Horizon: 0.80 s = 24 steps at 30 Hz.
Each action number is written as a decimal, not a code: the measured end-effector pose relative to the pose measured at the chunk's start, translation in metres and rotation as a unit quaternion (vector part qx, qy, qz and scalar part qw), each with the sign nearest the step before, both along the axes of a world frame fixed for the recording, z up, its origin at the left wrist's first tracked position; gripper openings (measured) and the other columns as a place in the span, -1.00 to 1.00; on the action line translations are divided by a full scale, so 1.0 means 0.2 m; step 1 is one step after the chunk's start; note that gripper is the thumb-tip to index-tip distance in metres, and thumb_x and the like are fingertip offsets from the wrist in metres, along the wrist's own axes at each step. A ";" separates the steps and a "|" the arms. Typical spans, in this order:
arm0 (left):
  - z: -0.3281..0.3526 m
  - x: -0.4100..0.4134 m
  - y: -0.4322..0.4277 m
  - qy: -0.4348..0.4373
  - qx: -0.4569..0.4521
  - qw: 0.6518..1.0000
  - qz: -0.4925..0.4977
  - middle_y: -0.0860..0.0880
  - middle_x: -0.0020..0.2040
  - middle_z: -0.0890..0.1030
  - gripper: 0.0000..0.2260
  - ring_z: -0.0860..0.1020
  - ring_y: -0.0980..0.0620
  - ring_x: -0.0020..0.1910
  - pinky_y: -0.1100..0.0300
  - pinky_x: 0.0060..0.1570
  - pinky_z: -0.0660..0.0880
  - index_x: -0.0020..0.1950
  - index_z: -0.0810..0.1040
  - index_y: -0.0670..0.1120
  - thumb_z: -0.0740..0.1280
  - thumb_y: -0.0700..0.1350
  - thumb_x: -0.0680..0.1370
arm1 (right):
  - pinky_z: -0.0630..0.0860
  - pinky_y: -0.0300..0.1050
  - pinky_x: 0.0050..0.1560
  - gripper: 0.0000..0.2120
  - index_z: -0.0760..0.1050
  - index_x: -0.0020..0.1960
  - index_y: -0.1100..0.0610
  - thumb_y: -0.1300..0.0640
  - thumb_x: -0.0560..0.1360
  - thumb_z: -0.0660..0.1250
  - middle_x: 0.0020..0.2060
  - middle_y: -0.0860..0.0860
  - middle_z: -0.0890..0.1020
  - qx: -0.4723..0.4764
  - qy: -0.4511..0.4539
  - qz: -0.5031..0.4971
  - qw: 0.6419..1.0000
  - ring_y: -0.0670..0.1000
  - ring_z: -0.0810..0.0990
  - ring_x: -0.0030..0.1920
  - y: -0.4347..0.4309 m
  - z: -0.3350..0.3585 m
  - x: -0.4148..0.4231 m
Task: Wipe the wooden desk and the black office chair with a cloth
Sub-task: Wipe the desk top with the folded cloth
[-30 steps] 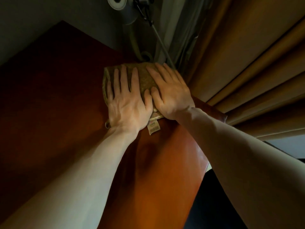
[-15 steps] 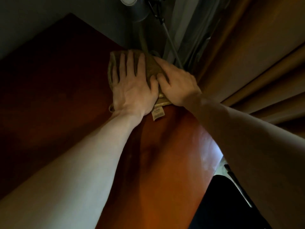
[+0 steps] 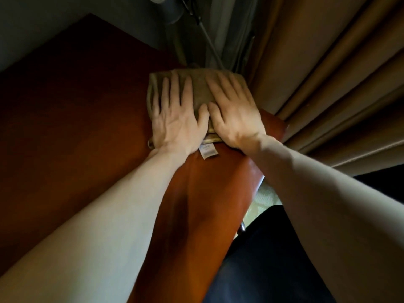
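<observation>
Flat-fingered, left hand and right hand press the folded cloth at the far right corner of the wooden desk; soft and light, it likely bunches unless palms pin it.

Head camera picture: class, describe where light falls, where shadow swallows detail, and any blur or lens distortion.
Head view, lighting: dim; the wooden desk glows orange only near its right edge, its left side lost in shadow. Head view, blur: the right hand on the cloth looks slightly smeared, the left hand sharper. Head view, distortion: both forearms swell toward the bottom corners.
</observation>
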<state>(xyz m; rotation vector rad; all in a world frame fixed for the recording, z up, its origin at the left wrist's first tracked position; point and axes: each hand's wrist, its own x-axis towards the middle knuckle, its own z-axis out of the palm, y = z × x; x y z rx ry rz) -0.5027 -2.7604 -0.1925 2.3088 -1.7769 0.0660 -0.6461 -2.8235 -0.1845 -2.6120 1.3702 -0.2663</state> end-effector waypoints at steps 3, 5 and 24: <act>-0.01 -0.06 0.12 0.002 -0.004 1.000 -0.018 -0.20 0.68 0.10 -0.36 0.07 -0.17 0.66 -0.12 0.62 -0.03 0.68 0.11 -0.08 -0.01 0.21 0.67 | -0.14 0.13 0.64 -0.44 0.04 0.68 -0.01 -0.13 0.71 -0.07 0.67 0.04 0.07 0.003 -0.002 -0.026 1.000 0.08 -0.08 0.66 0.15 0.00 -0.07; -0.02 -0.10 0.20 0.007 -0.004 1.000 -0.031 -0.19 0.68 0.08 -0.35 0.04 -0.16 0.67 -0.13 0.62 -0.04 0.69 0.08 -0.07 -0.03 0.22 0.66 | -0.14 0.13 0.64 -0.44 0.03 0.68 -0.03 -0.13 0.71 -0.09 0.67 0.02 0.05 0.002 -0.002 -0.044 0.999 0.06 -0.10 0.66 0.26 -0.01 -0.11; -0.03 -0.11 1.23 0.035 0.008 0.988 -0.153 -0.08 0.70 0.04 -0.36 -0.01 -0.03 0.68 -0.09 0.64 -0.05 0.70 0.06 0.00 -0.11 0.24 0.67 | -0.20 0.16 0.63 -0.45 -0.06 0.69 -0.02 -0.04 0.73 -0.05 0.68 0.02 -0.10 0.048 -0.095 -0.196 0.975 0.04 -0.29 0.64 1.50 -0.06 -0.12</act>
